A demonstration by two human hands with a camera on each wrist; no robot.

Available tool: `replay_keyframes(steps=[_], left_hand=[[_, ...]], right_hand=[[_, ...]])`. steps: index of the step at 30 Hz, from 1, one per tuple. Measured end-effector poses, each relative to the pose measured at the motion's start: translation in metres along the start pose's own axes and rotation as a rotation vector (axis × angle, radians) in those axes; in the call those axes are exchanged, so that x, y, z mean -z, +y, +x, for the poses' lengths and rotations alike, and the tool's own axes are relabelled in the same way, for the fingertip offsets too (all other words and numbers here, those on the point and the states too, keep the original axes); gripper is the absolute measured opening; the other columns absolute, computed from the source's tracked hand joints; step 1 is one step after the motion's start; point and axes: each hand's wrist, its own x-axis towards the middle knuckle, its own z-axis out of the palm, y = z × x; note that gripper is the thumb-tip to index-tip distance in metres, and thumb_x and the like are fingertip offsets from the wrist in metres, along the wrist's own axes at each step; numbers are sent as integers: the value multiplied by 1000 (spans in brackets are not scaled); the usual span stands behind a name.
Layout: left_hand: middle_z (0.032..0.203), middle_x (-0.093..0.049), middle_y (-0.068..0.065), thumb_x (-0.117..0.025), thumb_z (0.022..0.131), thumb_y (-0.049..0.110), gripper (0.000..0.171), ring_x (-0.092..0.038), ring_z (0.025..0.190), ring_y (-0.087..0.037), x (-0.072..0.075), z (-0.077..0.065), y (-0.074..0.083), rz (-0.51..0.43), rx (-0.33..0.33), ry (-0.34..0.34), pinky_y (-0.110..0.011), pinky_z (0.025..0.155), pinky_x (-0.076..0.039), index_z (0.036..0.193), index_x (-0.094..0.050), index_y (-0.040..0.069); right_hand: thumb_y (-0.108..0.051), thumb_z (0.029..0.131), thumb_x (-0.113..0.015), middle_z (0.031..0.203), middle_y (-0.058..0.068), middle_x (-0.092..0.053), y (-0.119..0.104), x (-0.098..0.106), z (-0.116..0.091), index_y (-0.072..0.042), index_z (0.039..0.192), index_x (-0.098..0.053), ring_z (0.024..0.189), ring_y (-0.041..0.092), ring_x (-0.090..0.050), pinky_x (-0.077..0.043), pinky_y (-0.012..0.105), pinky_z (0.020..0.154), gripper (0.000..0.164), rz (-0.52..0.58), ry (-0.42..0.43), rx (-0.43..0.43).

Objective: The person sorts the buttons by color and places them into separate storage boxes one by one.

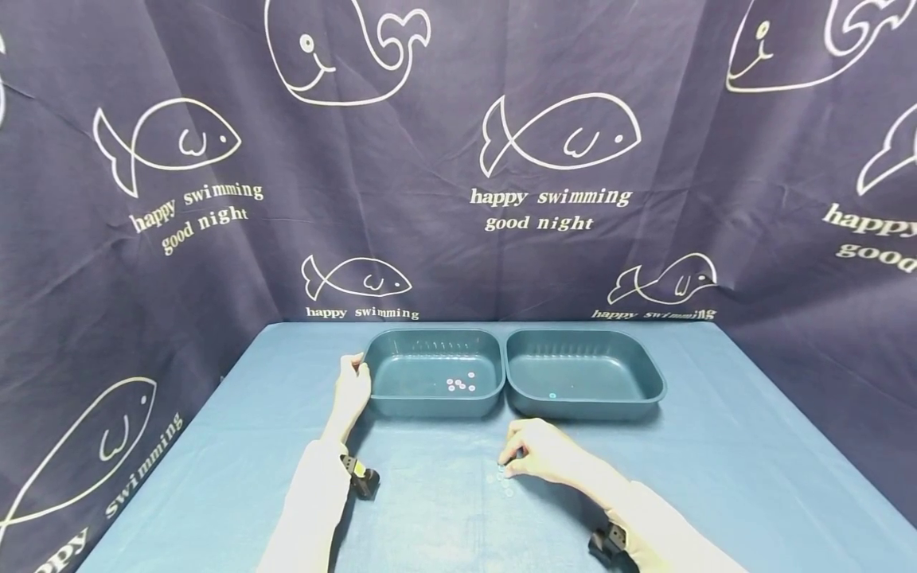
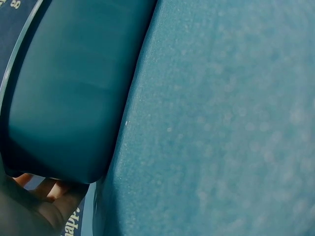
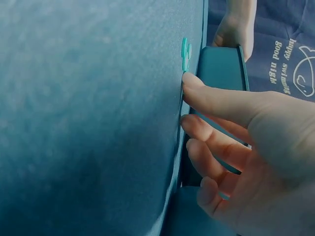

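Observation:
My left hand [image 1: 353, 382] grips the left end of a teal plastic bin [image 1: 437, 407], its fingers curled against the end wall in the left wrist view. Inside that bin lie several small pinkish-white, button-like discs [image 1: 459, 383]. Just in front of the bins, my right hand [image 1: 539, 452] reaches down to the tabletop. Its thumb tip is right at a few pale teal discs [image 3: 185, 55]. In the right wrist view a gap shows between thumb [image 3: 211, 101] and the nearest visible finger, and the other fingers are loosely bent.
A second teal bin [image 1: 587, 409] stands against the first on the right, with one small teal disc [image 1: 552, 395] inside. Blue cloth [image 1: 423, 493] covers the table. A dark curtain [image 1: 458, 159] with fish prints hangs behind and at both sides.

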Motion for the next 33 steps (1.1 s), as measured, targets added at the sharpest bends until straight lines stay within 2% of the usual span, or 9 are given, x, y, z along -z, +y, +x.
replay_keyframes(steps=[7, 17, 27, 33], left_hand=[[121, -53, -31, -37, 95, 6, 27, -50, 117, -44, 0, -1, -1, -1, 6, -1, -53, 99, -38, 119, -41, -4], [121, -53, -31, -37, 95, 6, 27, -50, 117, -44, 0, -1, -2, -7, 10, -1, -53, 99, -38, 120, -41, -4], [120, -54, -31, -37, 94, 6, 28, -50, 116, -45, 0, 0, -1, 1, -4, 10, -53, 98, -38, 119, -41, -5], [119, -54, -32, -38, 94, 6, 27, -50, 115, -46, 1, -1, 0, -4, -12, 13, -53, 97, -39, 118, -41, -5]], right_hand=[[-16, 68, -79, 72, -10, -57, -5, 4, 1, -15, 79, -77, 66, 1, -51, -41, 14, 61, 11, -40, -9, -16], [-11, 72, -75, 68, -8, -58, -3, 1, 1, -13, 76, -76, 61, -3, -48, -39, 9, 57, 4, -74, -5, 51], [-11, 72, -71, 68, -6, -56, -2, -1, 2, -13, 73, -74, 59, 0, -48, -35, 6, 56, 4, -62, 5, 141], [-11, 73, -70, 68, -5, -55, 0, -1, 2, -15, 73, -72, 59, 1, -46, -35, 7, 55, 4, -9, 32, 138]])
